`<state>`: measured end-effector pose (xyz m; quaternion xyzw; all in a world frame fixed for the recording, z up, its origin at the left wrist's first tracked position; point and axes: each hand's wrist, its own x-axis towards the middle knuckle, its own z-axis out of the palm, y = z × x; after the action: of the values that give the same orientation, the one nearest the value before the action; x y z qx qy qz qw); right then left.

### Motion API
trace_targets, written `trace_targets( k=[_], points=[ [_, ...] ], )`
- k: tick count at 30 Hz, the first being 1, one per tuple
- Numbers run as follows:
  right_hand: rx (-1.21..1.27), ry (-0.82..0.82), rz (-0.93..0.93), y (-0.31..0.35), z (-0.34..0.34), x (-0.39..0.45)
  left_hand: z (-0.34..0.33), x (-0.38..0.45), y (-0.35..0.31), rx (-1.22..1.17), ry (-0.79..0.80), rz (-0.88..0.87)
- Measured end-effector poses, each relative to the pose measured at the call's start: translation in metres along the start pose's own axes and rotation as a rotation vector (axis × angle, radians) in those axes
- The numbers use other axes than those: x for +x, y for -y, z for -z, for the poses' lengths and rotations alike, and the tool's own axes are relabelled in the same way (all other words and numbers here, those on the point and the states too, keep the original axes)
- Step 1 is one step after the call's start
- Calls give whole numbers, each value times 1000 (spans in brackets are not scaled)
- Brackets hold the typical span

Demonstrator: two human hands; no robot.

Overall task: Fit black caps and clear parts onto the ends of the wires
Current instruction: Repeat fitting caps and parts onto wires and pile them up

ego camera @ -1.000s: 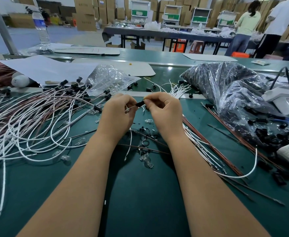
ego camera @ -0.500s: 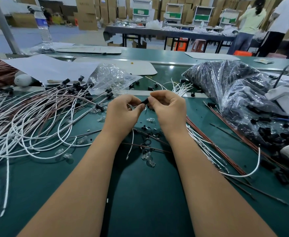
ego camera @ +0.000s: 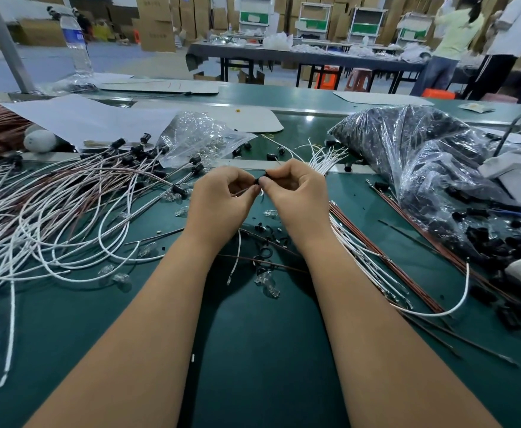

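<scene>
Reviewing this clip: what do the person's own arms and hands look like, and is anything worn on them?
Both forearms are bare as far as the frame shows, with no sleeves in view. The left hand and right hand wear no gloves. No watch, bracelet or ring is visible on the parts shown, and no markings either. The fingernails that show are short and unpainted.

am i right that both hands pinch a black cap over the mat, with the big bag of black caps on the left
Not quite. The head view shows the bag of black caps on the right, not the left. The rest holds: the left hand and right hand pinch a black cap over the mat.
</scene>
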<state>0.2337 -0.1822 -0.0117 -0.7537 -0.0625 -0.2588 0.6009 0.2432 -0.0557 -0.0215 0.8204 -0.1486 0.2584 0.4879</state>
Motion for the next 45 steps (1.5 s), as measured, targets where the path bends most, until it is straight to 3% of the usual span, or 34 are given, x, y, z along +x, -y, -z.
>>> trace_targets(
  k=[8,18,22,26,36,45],
  points=[
    [137,-78,-72,0,-2,2,0,2,-7,-140,12,77],
    [246,-58,-177,-2,-1,1,3,3,-6,-281,112,159],
    [352,49,-198,0,0,2,5,1,-3,-278,87,161],
    [213,146,-90,3,-5,-2,4,3,0,-242,94,202],
    [95,112,22,8,-5,-4,6,1,-3,-271,131,176],
    [182,51,-70,6,-3,-1,4,2,-6,-250,46,166]
  ],
)
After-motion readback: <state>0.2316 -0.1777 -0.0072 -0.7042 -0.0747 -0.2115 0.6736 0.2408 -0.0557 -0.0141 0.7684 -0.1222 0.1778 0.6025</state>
